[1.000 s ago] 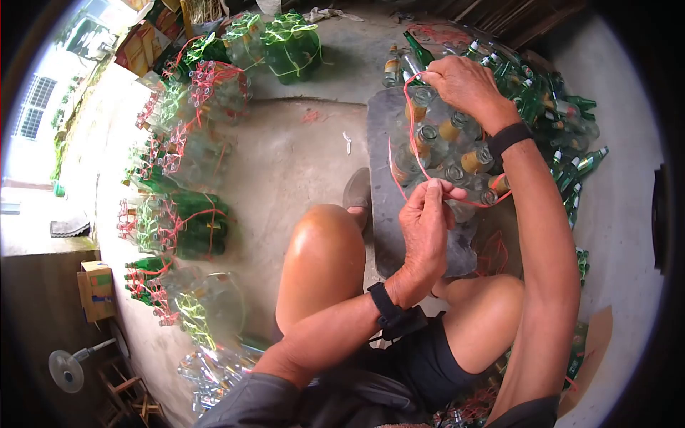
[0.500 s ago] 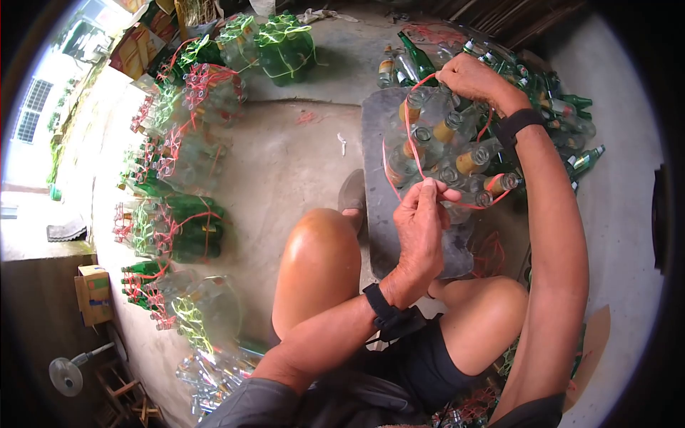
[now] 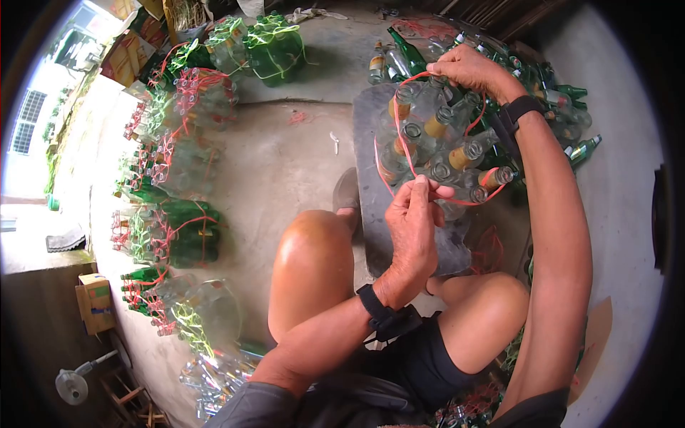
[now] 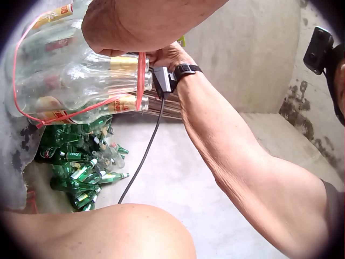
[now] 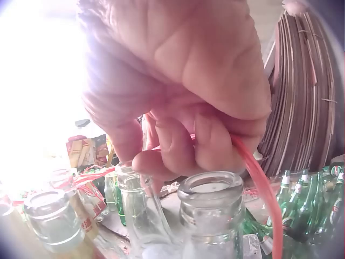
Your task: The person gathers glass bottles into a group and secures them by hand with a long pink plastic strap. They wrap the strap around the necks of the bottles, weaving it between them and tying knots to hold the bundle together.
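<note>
Several clear glass bottles with yellow labels (image 3: 465, 155) stand grouped on a dark slab (image 3: 382, 246). Pink cord (image 3: 398, 128) loops around the group and crosses over its tops. My left hand (image 3: 414, 221) pinches the cord between thumb and fingers at the group's near side. At the far side, my right hand (image 3: 467, 70) grips another stretch of it. In the right wrist view, the fingers of the right hand (image 5: 178, 118) curl round the cord just above the bottle mouths (image 5: 211, 189). The left wrist view shows the cord (image 4: 81, 114) slanting round the bottles' sides.
Loose green bottles (image 3: 585, 150) lie heaped at the right and behind the slab. Bundles of bottles tied with cord (image 3: 189, 228) line the left side. A fan (image 3: 71, 385) and a cardboard box (image 3: 95, 303) are at the lower left. My knees flank the slab's near end.
The head view has shifted slightly. My right hand has first moved a little away from my left hand, then slightly back toward the left; both still hold the cord.
</note>
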Demonstrator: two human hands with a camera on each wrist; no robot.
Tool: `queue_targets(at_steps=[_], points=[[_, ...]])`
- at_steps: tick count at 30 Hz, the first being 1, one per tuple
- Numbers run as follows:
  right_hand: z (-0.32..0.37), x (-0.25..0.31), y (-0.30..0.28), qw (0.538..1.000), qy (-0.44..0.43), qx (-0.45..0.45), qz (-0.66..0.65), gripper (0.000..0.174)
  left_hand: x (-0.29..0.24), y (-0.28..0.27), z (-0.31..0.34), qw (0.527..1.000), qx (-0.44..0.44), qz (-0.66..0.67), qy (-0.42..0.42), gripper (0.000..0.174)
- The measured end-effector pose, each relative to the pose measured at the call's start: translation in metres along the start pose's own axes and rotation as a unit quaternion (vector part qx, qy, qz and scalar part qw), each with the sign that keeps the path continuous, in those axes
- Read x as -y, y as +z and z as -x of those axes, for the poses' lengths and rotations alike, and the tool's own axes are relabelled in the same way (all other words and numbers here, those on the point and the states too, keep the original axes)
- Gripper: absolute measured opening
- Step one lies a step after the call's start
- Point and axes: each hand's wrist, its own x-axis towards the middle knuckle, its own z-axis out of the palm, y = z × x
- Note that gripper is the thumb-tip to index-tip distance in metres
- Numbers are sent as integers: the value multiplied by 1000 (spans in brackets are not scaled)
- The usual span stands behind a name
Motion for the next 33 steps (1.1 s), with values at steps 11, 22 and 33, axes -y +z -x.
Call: queue_targets(at_steps=[11, 22, 33], points=[[12, -35, -14, 996, -35, -34, 72, 41, 3, -2, -1, 1000, 3, -9, -2, 22], [22, -54, -8, 999, 12, -31, -7, 40, -2, 0, 0, 999, -10, -36, -5, 20], [15, -65, 3, 998, 21, -49, -27, 37, -2, 2, -1, 998, -6, -53, 24, 25]])
